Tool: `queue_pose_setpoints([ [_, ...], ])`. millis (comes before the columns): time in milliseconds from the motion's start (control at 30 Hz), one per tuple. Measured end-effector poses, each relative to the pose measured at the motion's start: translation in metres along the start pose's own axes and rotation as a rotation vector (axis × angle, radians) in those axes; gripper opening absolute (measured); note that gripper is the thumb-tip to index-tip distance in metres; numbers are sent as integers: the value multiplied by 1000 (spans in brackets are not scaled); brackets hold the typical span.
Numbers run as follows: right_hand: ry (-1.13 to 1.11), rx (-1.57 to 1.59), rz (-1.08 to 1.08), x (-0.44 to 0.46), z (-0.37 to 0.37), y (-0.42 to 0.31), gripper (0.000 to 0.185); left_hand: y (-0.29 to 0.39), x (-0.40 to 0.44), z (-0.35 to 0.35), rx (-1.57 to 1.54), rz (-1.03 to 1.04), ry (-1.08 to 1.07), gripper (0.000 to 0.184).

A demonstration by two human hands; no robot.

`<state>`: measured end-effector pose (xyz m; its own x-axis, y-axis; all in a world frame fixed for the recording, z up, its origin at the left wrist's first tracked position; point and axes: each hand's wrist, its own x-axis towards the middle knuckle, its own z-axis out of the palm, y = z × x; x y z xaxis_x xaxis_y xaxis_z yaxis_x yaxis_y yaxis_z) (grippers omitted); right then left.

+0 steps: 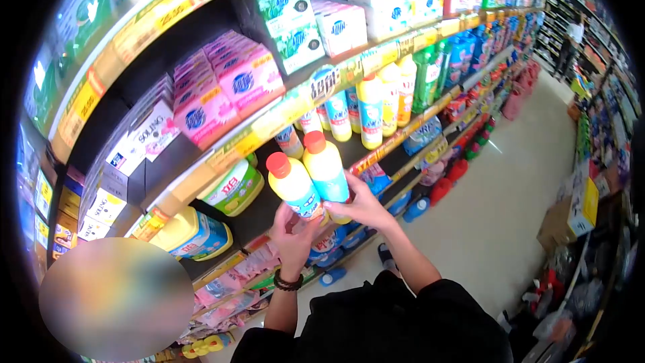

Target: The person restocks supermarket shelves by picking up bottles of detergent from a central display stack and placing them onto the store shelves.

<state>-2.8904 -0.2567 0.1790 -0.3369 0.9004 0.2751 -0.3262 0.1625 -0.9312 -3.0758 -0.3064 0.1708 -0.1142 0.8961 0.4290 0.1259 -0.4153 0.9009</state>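
Note:
My left hand [293, 240] is closed around the lower part of a yellow-white plastic bottle of cleaning liquid [291, 188] with a red cap and blue label. My right hand [363, 203] grips a second, similar red-capped bottle [327, 169] from its right side. Both bottles stand nearly upright, side by side and touching, in front of the shelf. Their bases are partly hidden by my fingers. Behind them on the shelf are more bottles of the same look, such as one with a red cap [371, 114].
Pink soap boxes [228, 91] fill the shelf above left. Yellow-lidded tubs [195, 234] stand at lower left. Blue slippers [332, 276] hang low. An aisle floor [484, 195] runs along the right, with a cardboard box [561, 222] and a distant person [571, 37].

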Motion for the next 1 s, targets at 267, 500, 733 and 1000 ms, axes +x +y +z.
queue_pose_setpoints([
  [267, -225, 29, -51, 97, -47, 6, 63, -14, 68, 39, 53, -47, 242, 48],
  [500, -212, 97, 78, 133, -61, 58, 75, -52, 88, 46, 210, -114, 287, 46],
  [733, -147, 45, 92, 135, -57, 44, 74, -66, 90, 41, 280, -146, 280, 46],
  [1000, -12, -225, -41, 137, -59, 43, 70, -64, 101, 42, 481, -42, 210, 50],
])
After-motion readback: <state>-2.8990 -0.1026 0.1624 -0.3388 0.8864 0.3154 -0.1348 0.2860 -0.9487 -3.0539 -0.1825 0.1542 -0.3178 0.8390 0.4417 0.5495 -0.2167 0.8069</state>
